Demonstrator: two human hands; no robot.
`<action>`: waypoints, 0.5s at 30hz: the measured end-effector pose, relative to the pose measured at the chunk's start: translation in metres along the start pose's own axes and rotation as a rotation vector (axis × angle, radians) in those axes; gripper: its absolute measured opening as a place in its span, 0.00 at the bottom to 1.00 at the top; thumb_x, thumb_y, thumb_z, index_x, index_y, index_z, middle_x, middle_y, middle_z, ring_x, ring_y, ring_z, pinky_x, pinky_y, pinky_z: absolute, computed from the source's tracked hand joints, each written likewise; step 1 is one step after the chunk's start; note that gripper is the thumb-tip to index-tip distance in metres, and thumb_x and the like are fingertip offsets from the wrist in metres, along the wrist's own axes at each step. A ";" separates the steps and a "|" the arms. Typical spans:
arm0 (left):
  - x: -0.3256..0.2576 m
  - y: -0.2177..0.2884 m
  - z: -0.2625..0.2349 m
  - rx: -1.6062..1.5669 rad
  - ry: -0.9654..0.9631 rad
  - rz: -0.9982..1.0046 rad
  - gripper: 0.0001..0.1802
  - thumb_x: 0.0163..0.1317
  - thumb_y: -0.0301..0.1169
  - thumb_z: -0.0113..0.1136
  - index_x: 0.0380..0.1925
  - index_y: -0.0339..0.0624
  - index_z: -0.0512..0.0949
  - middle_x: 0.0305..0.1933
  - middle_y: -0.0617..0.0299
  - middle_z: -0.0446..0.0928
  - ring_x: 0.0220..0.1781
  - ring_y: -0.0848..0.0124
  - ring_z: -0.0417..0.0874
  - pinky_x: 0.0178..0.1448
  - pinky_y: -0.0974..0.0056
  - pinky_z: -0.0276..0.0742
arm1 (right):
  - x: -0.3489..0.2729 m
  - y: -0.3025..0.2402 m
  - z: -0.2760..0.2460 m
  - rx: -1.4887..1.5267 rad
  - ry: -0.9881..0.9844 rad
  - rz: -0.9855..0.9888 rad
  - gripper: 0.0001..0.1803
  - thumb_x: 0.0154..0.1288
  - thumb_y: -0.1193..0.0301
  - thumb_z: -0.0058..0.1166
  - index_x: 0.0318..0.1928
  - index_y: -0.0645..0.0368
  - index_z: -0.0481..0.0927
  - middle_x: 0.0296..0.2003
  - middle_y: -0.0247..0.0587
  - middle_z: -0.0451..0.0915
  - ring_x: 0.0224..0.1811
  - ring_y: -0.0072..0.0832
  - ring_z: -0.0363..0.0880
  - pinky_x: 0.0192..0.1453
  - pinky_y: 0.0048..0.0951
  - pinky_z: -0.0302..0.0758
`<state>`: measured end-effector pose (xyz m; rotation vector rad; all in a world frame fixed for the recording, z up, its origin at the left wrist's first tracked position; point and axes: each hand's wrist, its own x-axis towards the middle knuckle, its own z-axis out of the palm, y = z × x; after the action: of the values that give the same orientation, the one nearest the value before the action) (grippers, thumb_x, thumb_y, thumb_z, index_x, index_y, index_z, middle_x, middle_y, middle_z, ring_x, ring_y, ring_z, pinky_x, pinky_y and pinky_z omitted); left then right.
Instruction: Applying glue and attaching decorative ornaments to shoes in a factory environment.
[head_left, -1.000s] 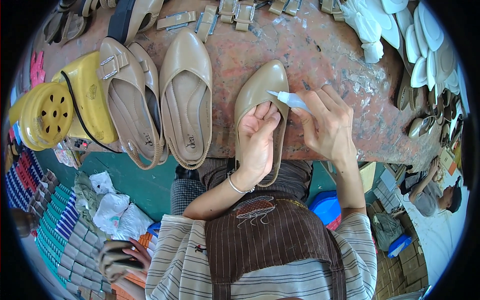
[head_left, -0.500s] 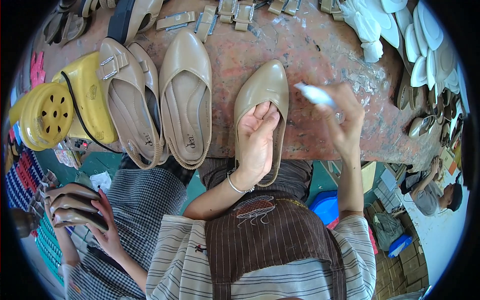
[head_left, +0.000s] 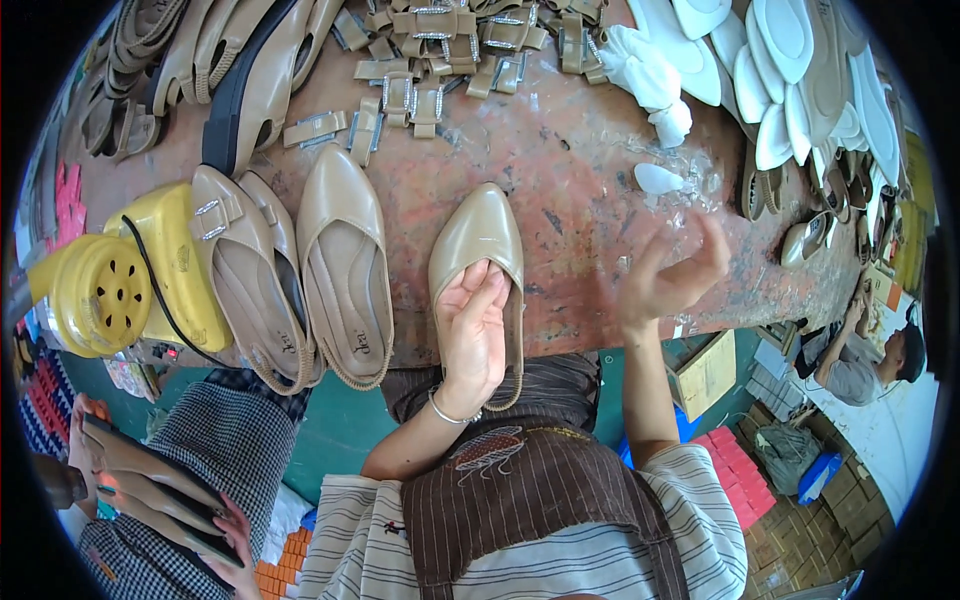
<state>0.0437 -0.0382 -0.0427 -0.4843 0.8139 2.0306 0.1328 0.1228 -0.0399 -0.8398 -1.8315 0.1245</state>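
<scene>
1. Left hand (head_left: 475,335), centre of frame: palm laid inside the open back of a beige pointed shoe (head_left: 478,250), fingers curled over the insole, pressed on it rather than clamped round it. Bracelet at the wrist.
2. Beige pointed shoe: toe toward upper frame, heel end overhanging the near edge of the tabletop (head_left: 580,160), at centre.
3. Right hand (head_left: 672,275), right of centre: raised above the tabletop edge, fingers spread and loosely curled, holding nothing, clear of the shoe.
4. Small white piece (head_left: 658,179) lying on the tabletop above the right hand, apart from it.
5. Left of the held shoe: second beige flat shoe (head_left: 345,260), toe up; further left, a pair of slingback shoes (head_left: 245,285) with buckled straps, side by side.
6. Far left: yellow appliance (head_left: 135,285) with a vented round end and a black cord across it.
7. Upper centre: scattered beige buckle straps (head_left: 400,100).
8. Upper right: white cloth (head_left: 645,70) and a stack of white insoles (head_left: 790,70).
9. Lower left: another person in checked clothing, hand holding a dark-soled shoe (head_left: 140,480).
10. Right edge: a further person (head_left: 870,355) seated low beside cardboard boxes.
</scene>
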 end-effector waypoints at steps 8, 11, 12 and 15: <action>0.004 -0.003 0.000 -0.020 -0.023 -0.003 0.09 0.62 0.18 0.54 0.42 0.38 0.74 0.44 0.62 0.79 0.48 0.74 0.78 0.59 0.67 0.71 | 0.049 0.002 0.133 -0.347 -0.442 0.087 0.11 0.62 0.67 0.57 0.41 0.60 0.75 0.39 0.49 0.75 0.32 0.45 0.79 0.33 0.41 0.75; 0.003 -0.004 0.003 -0.027 -0.016 -0.008 0.08 0.62 0.18 0.54 0.40 0.38 0.75 0.43 0.62 0.79 0.47 0.75 0.78 0.58 0.67 0.72 | 0.051 0.007 0.136 -0.407 -0.359 0.036 0.09 0.60 0.68 0.58 0.39 0.57 0.77 0.36 0.46 0.76 0.31 0.43 0.79 0.32 0.40 0.75; 0.004 -0.004 0.002 -0.040 -0.029 -0.003 0.06 0.62 0.19 0.55 0.38 0.38 0.76 0.42 0.62 0.80 0.46 0.75 0.79 0.58 0.68 0.72 | 0.047 0.008 0.128 -0.304 -0.369 0.017 0.08 0.59 0.69 0.58 0.37 0.57 0.77 0.35 0.43 0.77 0.31 0.42 0.79 0.31 0.40 0.74; 0.003 -0.001 -0.001 -0.056 -0.005 -0.014 0.06 0.62 0.19 0.55 0.38 0.37 0.77 0.42 0.62 0.80 0.46 0.75 0.79 0.58 0.68 0.72 | 0.023 -0.005 0.084 -0.180 -0.462 -0.028 0.04 0.56 0.73 0.60 0.31 0.57 0.78 0.34 0.38 0.77 0.30 0.37 0.79 0.31 0.36 0.74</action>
<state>0.0428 -0.0368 -0.0453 -0.5142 0.7503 2.0457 0.0545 0.1572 -0.0555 -0.9672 -2.3136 0.1462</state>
